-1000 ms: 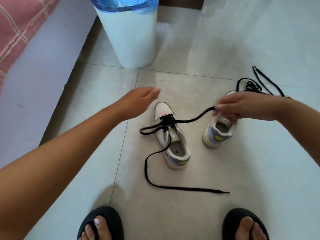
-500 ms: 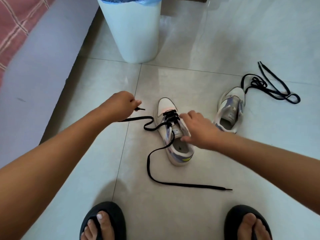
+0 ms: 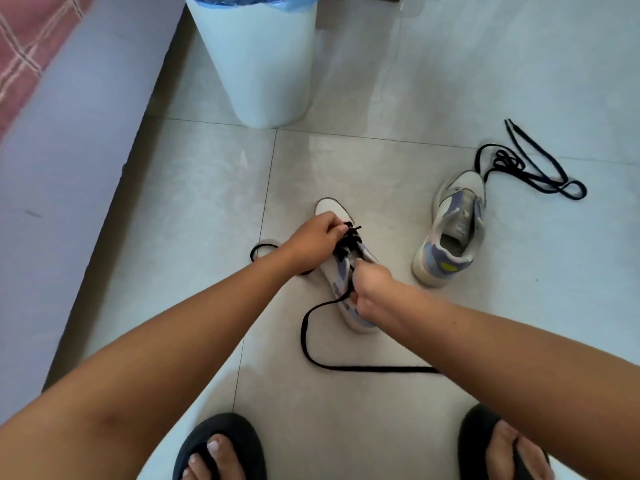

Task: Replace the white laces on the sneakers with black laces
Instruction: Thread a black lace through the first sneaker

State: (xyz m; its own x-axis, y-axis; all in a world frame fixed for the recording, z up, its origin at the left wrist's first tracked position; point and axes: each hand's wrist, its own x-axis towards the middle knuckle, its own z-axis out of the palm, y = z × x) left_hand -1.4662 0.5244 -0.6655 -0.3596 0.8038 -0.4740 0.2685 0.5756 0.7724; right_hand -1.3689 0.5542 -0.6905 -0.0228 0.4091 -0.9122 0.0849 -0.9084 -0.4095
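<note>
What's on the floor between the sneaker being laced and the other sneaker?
Nothing: in the head view, only bare tile floor separates the sneaker being laced from the unlaced sneaker.

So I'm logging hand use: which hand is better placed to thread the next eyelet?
Probably the left hand: it pinches the black lace tip right at the eyelets of the near sneaker. The right hand grips further back.

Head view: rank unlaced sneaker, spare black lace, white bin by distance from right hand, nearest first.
From the right hand:
1. Unlaced sneaker, just to its right.
2. Spare black lace, loose on the floor beyond that sneaker.
3. White bin, far up, left of centre.
</note>
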